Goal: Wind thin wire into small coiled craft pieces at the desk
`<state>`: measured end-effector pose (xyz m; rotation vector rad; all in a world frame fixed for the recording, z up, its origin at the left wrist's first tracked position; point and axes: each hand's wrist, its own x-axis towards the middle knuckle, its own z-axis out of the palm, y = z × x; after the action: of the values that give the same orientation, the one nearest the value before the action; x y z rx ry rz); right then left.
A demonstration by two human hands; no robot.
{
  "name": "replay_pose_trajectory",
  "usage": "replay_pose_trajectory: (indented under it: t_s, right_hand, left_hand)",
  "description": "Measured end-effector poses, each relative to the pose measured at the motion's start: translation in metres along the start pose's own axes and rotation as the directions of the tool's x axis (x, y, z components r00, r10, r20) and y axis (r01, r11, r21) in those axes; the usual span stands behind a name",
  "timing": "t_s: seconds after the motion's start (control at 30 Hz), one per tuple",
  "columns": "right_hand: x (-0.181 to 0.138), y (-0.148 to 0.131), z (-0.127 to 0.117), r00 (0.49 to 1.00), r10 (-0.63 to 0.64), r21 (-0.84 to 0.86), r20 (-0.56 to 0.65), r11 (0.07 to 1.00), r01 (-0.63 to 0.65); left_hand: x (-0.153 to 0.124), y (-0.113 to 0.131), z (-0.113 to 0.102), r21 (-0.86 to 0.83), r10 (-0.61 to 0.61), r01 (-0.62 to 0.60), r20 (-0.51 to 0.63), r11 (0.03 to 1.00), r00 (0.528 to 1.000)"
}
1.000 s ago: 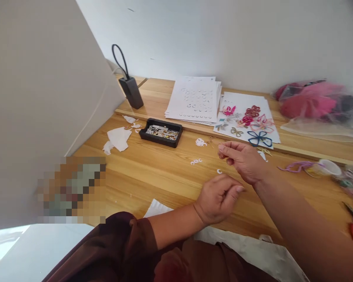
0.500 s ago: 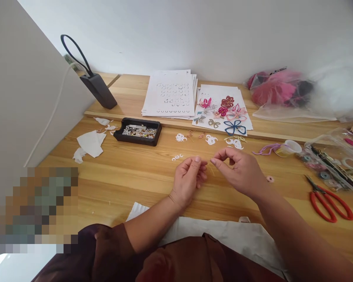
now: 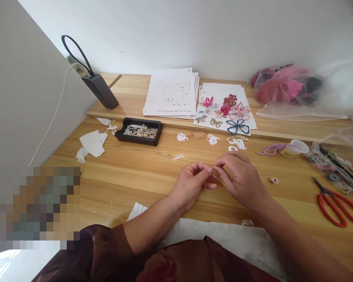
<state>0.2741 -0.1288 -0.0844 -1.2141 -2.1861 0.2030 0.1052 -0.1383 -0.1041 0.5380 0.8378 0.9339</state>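
Over the table, my left hand (image 3: 192, 184) and my right hand (image 3: 239, 176) meet fingertip to fingertip. Both pinch a thin yellowish wire (image 3: 219, 179), whose loose part curves down under my right fingers. The spot where the fingertips join hides the rest of it. Just beyond the hands lie small white paper crescents (image 3: 178, 157) and a heap of white paper rings (image 3: 237, 144). To the right of my right hand is a small pink spool (image 3: 274, 180).
Red-handled pliers (image 3: 338, 201) lie at the right, near a clear bag of supplies (image 3: 338, 164) and a plastic cup (image 3: 300, 147). A black bead tray (image 3: 139, 140) stands left of centre. Paper sheets (image 3: 169, 74) and thread flowers (image 3: 237, 126) rest on the raised shelf.
My hands have come together, the fingertips now touching where a gap was before. The wire now curves beneath my right hand. The view has shifted slightly.
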Motion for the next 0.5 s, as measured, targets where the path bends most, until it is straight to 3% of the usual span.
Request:
replay_pose_trajectory:
  t_s: [0.17,0.5]
  right_hand:
    - [0.0,0.009,0.002,0.999,-0.037,0.01,-0.04,0.999,0.037]
    - [-0.002,0.014,-0.001,0.999,-0.002,0.125,-0.048,0.992,0.008]
  left_hand:
    - [0.0,-0.002,0.002,-0.001,0.067,-0.067,-0.056,0.998,0.996]
    - [0.0,-0.003,-0.002,0.257,0.128,-0.113,-0.04,0.96,0.991]
